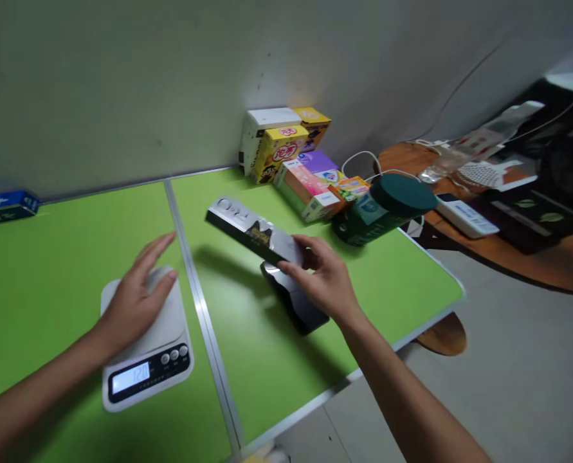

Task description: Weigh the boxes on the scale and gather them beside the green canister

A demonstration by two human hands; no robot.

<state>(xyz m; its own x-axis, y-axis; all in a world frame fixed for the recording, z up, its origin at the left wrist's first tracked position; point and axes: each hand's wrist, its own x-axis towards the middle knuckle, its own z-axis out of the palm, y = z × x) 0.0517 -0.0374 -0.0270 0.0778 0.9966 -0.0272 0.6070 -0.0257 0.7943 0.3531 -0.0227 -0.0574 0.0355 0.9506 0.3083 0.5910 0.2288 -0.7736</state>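
My right hand (322, 273) grips one end of a long, slim silver-and-black box (252, 230), tilted above the green table. Under that hand a second dark box (293, 302) with a silver part lies on the tabletop, partly covered by my fingers and wrist. My left hand (139, 296) is over a white kitchen scale (187, 370), fingers and thumb apart with nothing between them. Whether it touches the weighing plate I cannot tell. The scale's lit display (130, 377) appears to read 120.
Yellow snack boxes (280, 153), a pink-and-green box (310, 188) and a dark green tub (385, 209) stand toward the back right. A blue box (6, 207) lies at the far left. Beyond the table's right edge, a wooden table (508, 270) carries a power strip (467, 215) and cables.
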